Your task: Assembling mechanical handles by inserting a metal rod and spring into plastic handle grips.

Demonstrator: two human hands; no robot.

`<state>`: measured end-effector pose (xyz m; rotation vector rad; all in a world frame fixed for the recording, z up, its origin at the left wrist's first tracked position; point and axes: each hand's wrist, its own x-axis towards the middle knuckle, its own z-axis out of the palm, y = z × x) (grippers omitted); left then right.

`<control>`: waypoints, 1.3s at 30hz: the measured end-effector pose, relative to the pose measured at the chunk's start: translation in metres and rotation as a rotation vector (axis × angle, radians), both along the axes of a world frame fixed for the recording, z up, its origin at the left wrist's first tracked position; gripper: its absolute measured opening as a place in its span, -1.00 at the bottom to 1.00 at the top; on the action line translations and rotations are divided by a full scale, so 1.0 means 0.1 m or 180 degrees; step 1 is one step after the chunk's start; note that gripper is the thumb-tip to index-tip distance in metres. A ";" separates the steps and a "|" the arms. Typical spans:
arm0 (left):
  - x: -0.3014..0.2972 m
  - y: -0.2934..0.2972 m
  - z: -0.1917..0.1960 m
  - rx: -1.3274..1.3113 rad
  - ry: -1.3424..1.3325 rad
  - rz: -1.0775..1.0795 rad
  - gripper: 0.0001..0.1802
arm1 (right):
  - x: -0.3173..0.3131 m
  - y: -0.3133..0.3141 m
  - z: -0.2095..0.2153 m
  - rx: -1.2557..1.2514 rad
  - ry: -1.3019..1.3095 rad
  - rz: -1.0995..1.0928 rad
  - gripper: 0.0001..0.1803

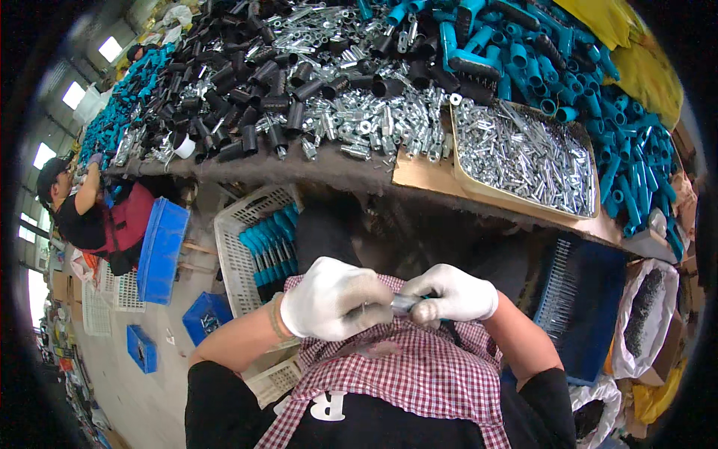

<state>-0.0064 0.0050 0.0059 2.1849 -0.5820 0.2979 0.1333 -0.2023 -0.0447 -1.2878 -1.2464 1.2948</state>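
Note:
Both my hands wear white gloves and meet in front of my checked apron (389,367). My right hand (455,293) is closed, pinching a short silver metal part (404,303) between thumb and fingers. At the other end of that part, my left hand (338,299) has its fingers curled and pressed together against it. Whatever the left fingers pinch is too small and blurred to name. Below the right hand a dark piece with a teal tint partly shows, mostly hidden by the glove.
Ahead, the workbench carries a tray (523,202) of small metal pins, silver fittings (374,123), black sleeves (295,116) and teal handles (632,179). A white crate (224,232) holding teal-handled tools stands left; a blue bin (598,299) stands right. A co-worker (93,209) sits far left.

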 end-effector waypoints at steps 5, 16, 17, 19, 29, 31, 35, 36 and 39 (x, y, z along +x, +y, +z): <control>0.13 -0.05 -0.32 -0.0844 0.0421 0.1419 -0.94 | -0.14 0.10 -0.06 0.0393 -0.1490 -0.1309 -0.53; 0.06 0.07 -0.35 -0.0377 0.0234 0.0414 -0.82 | 0.02 0.03 -0.21 -0.0371 0.0271 -0.0540 -0.42; 0.07 0.08 -0.23 -0.0125 0.0043 -0.0110 -0.80 | 0.09 0.01 -0.19 -0.0476 0.0522 -0.0038 -0.40; 0.07 0.02 -0.07 0.0516 -0.0330 -0.0352 -0.78 | 0.13 0.04 -0.16 -0.0088 0.0349 0.0353 -0.40; 0.44 0.22 -0.69 -0.2327 0.1302 0.1881 -0.87 | -0.15 0.23 -0.06 -0.0084 -0.3943 -0.2173 -0.69; 0.60 0.58 -0.72 -0.1804 0.0453 0.2394 -0.86 | -0.13 0.20 -0.12 -0.0104 -0.3696 -0.2289 -0.68; 0.92 0.82 -0.65 0.1034 -0.0363 0.3240 -0.74 | -0.21 0.18 -0.20 0.0059 -0.3234 -0.2420 -0.65; 0.94 0.84 -0.67 0.1772 -0.0048 0.3419 -0.69 | -0.26 0.20 -0.20 0.0092 -0.3179 -0.2344 -0.65; 1.01 0.85 -0.73 0.1833 0.0114 0.3337 -0.72 | -0.30 0.20 -0.25 0.0091 -0.3140 -0.2240 -0.64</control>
